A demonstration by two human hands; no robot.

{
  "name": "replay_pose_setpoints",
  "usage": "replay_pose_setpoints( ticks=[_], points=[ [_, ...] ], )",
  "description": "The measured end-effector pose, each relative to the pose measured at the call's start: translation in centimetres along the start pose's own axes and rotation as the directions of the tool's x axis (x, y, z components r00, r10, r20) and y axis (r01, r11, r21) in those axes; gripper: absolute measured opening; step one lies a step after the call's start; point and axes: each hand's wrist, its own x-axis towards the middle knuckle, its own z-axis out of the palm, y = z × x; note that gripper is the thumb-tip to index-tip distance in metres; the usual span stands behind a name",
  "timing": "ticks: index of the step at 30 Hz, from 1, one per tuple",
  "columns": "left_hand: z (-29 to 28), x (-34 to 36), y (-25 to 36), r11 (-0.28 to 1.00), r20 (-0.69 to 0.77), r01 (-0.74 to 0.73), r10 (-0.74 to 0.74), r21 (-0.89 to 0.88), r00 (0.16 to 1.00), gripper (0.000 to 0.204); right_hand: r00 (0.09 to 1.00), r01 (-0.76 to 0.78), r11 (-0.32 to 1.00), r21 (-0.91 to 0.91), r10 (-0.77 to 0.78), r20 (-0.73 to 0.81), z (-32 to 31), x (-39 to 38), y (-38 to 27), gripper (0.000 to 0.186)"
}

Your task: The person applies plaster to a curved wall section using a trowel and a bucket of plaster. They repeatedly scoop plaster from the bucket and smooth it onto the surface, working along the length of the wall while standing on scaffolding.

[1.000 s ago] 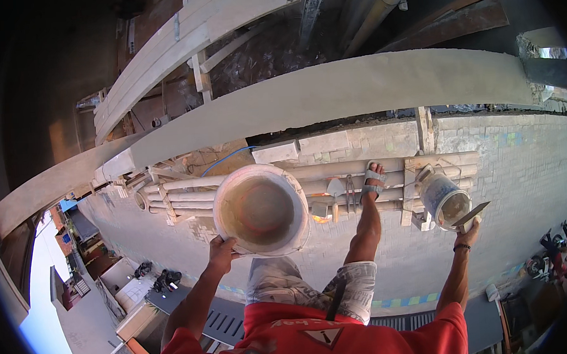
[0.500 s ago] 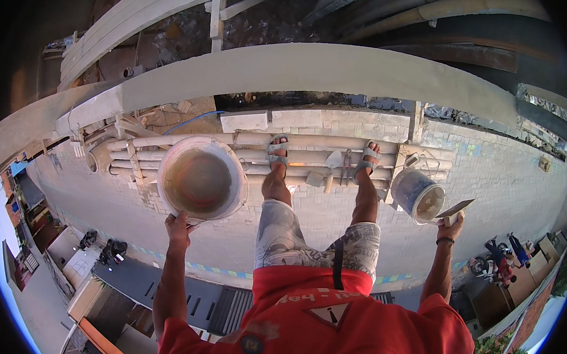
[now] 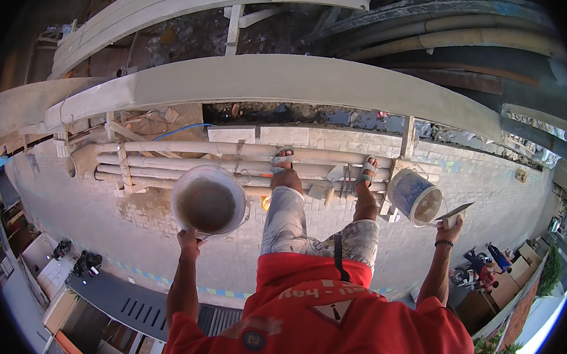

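My left hand [image 3: 190, 242] is closed at the near edge of a pale round bucket [image 3: 239, 209], beside its wire handle. The bucket's mouth faces up, and its inside looks grey-brown. In my right hand [image 3: 451, 230] is a flat-bladed trowel [image 3: 457, 210], its thin blade pointing right. Just left of that hand, a second bucket [image 3: 406, 192], white and blue with grey smears, sits tilted toward me by the planks. Whether the trowel touches this bucket's wire handle, I cannot tell.
My sandalled feet stand on several bamboo poles [image 3: 334, 153] high above a paved street [image 3: 138, 241]. Hand tools [image 3: 347, 181] lie between my feet and the right bucket. A long concrete beam [image 3: 258, 75] crosses ahead. Motorbikes and people [image 3: 487, 265] are far below right.
The left bucket looks smaller and sits lower in the picture, with my left hand still at its edge. My left leg has shifted slightly. The trowel stays in my right hand.
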Motion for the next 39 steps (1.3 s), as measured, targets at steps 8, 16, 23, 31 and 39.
replay_pose_setpoints(
  ticks=[8,16,23,31,39],
  points=[
    [-0.9,0.9,1.5,0.999,0.005,0.0,0.0,0.047,1.0,0.049,0.994,0.063,0.998,-0.002,-0.063,-0.094,-0.4,-4.0,-1.0,0.031],
    [-2.6,-1.1,5.4,0.993,0.001,-0.031,0.031,0.116,1.0,0.051,0.994,-0.028,0.998,0.052,0.034,-0.103,-0.5,-9.5,-0.5,0.028],
    [-4.3,-3.8,6.9,0.995,-0.067,-0.019,0.025,0.094,0.997,0.051,0.988,-0.151,0.988,-0.011,0.151,-0.015,-0.5,-9.0,4.5,0.031],
    [-5.0,-4.4,5.7,1.0,-0.076,0.009,-0.008,0.019,0.997,0.054,0.942,-0.332,0.939,0.087,0.335,-0.019,-2.5,-8.4,11.1,0.044],
    [-5.9,-1.9,3.6,0.998,-0.018,0.068,-0.068,0.01,0.998,0.058,0.931,-0.345,0.938,0.02,0.345,-0.121,-1.7,-4.7,16.3,0.037]
  ],
)
